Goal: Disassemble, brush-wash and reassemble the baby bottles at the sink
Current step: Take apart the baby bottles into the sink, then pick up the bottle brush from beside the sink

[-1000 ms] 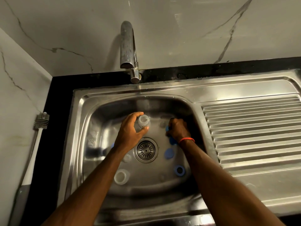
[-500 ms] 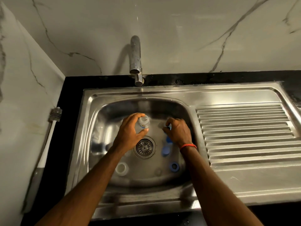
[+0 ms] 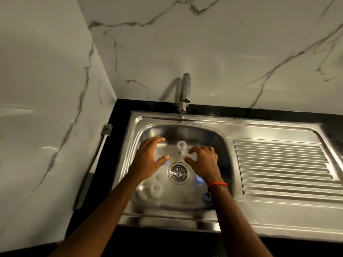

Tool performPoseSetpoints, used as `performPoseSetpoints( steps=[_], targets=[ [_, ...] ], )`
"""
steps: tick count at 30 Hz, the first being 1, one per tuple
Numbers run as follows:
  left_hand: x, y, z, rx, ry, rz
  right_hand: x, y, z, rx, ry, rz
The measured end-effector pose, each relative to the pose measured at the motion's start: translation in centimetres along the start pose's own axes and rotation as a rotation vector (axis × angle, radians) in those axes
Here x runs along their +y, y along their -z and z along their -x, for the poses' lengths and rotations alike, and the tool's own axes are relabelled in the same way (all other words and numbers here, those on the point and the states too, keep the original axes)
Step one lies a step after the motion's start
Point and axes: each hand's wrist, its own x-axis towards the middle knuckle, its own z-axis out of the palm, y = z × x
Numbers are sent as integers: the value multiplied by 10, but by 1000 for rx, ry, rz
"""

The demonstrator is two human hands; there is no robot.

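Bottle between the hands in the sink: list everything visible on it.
The bottle is small, clear and plastic-looking, its neck open with no cap or teat. A coloured print shows low on its side. It stands upright on the sink floor, just behind the drain. The left hand and right hand flank it, fingers spread; neither touches it.

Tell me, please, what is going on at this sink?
A person is working at the steel sink, both hands over the basin. The left hand and right hand hover on either side of a small clear bottle, which stands upright behind the drain; neither holds it. A clear part and a blue ring lie loose in the basin. A brush rests by the left wall.
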Motion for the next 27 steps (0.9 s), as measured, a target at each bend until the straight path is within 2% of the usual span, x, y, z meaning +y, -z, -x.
performPoseSetpoints(
  steps=[9, 13, 19, 27],
  targets=[
    [-18, 39, 15, 101, 60, -22, -55, -4, -3, -8, 89, 7],
    [-33, 55, 23, 150, 69, -138, -76, -6, -2, -9, 128, -31],
    [-57, 76, 35, 128, 210, -221, -103, -20, -1, -40, 229, -43],
    [-64, 90, 51, 114, 264, -242, -155, -42, 0, -82, 395, -41]
  ],
)
